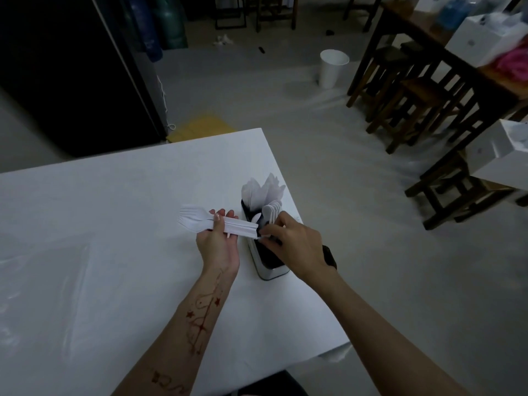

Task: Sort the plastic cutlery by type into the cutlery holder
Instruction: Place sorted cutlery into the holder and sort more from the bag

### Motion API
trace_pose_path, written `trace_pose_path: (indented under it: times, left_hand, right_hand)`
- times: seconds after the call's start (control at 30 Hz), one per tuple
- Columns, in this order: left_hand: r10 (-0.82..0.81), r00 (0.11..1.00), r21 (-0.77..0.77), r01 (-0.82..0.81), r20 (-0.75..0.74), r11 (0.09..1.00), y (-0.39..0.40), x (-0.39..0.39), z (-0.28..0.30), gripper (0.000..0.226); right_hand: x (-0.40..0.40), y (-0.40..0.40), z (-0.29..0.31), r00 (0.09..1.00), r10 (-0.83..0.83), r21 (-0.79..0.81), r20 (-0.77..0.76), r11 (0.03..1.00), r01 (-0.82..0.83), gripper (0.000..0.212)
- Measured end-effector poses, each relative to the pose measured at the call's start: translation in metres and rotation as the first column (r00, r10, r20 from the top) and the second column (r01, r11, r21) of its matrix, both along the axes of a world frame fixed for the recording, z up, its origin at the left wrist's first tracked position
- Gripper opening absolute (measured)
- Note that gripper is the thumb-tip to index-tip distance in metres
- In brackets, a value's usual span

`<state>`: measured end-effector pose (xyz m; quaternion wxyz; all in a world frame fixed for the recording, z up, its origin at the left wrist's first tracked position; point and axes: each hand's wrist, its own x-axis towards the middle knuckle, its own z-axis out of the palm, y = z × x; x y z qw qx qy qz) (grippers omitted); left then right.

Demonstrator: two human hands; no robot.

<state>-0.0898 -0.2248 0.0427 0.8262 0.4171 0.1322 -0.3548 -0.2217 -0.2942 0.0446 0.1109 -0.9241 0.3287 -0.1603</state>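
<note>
Both hands' grip (218, 238) (288, 235) on forks (200, 220), holder (267, 267) alongside.

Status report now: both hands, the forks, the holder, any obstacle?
Left hand grips fork bundle. Right hand pinches the handle ends over the cutlery holder. Spoons and napkins already in holder. No obstacle seen.

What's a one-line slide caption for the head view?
Left hand holds stacked white forks; right hand pinches their handle ends over the cutlery holder.
</note>
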Motion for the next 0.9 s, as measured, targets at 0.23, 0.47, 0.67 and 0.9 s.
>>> trace_pose_path:
  times: [0.23,0.47,0.67,0.9]
  left_hand:
    - [-0.062,0.989,0.057,0.055,0.133,0.997,-0.002,-0.009,-0.001,0.018]
    - [-0.341,0.792,0.31,0.202,0.507,0.929,-0.004,-0.036,-0.005,0.015]
    - [-0.634,0.472,0.635,0.182,0.613,0.75,-0.001,-0.039,-0.026,0.03]
    - [-0.751,0.205,0.764,0.025,0.628,0.645,0.01,-0.04,-0.036,0.043]
  right_hand:
    - [-0.007,-0.014,-0.004,0.986,-0.149,-0.021,0.08,0.988,0.151,0.01]
    - [-0.005,-0.008,-0.008,0.972,-0.213,0.112,0.098,0.973,0.202,0.013]
    - [-0.009,-0.002,-0.008,0.899,-0.249,0.174,0.36,0.965,0.198,0.027]
    - [0.001,-0.001,-0.006,0.925,0.119,0.047,0.36,0.988,-0.145,0.047]
